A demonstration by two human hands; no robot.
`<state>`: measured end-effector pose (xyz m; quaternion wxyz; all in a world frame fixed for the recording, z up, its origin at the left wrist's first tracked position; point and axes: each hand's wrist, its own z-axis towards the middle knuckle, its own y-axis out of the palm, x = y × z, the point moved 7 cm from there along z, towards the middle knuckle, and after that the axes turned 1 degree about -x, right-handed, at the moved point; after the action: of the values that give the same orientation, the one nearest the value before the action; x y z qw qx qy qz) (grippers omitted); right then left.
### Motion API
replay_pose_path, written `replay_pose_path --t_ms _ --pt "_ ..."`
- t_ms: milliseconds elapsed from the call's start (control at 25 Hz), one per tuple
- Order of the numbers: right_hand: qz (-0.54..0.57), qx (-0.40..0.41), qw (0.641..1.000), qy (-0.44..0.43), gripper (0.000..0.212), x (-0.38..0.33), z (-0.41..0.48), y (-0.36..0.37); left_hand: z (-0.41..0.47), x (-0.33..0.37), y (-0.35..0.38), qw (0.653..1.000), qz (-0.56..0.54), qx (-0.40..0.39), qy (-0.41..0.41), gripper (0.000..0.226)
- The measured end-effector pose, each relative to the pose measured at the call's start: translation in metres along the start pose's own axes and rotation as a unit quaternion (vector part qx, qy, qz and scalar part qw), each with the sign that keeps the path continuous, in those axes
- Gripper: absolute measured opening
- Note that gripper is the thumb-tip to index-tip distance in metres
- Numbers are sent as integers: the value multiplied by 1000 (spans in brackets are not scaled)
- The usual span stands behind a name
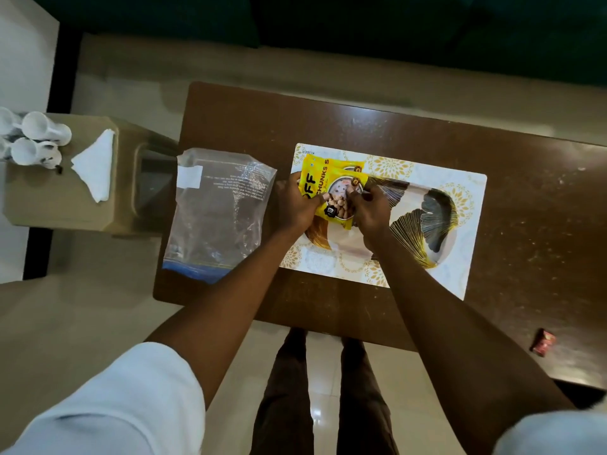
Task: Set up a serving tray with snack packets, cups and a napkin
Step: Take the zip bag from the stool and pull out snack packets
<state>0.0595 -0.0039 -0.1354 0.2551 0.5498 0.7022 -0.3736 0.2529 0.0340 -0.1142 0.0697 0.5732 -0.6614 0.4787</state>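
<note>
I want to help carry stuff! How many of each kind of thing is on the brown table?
serving tray: 1
yellow snack packets: 2, overlapping
clear plastic bag: 1
small red wrapper: 1
Total: 5

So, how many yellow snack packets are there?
2, overlapping over the tray: top packet gripped by left hand and right hand, lower packet showing beyond it. Others may hide beneath.

The brown table [328, 126] bears a patterned tray [473, 205], a clear bag [216, 221] and a red wrapper [543, 346].
</note>
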Motion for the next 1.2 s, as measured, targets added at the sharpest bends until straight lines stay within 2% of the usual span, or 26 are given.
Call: replay_pose_path --t_ms 200,320,480,680,840,1000,1200 --pt "-34 59 997 -24 20 -3 -22 -7 -33 -2 0 997 -28 57 35 47" --pt "-53 52 997 -4 16 26 -45 -11 -60 -30 9 998 -46 53 9 41" --pt "-118 20 992 45 27 54 -47 -12 -63 -58 17 999 -16 30 -37 47" --pt "-106 15 993 40 27 55 -37 -7 -48 -52 16 999 17 10 -44 58" --pt "-82 33 996 23 26 50 -35 -16 -35 -31 6 998 -18 2 -53 68" --pt "-92 27 995 -29 30 28 -17 -19 -10 -5 2 998 38 -48 -16 57" --pt "-104 27 994 -21 40 21 -13 -16 -10 -2 8 995 76 -65 13 60"
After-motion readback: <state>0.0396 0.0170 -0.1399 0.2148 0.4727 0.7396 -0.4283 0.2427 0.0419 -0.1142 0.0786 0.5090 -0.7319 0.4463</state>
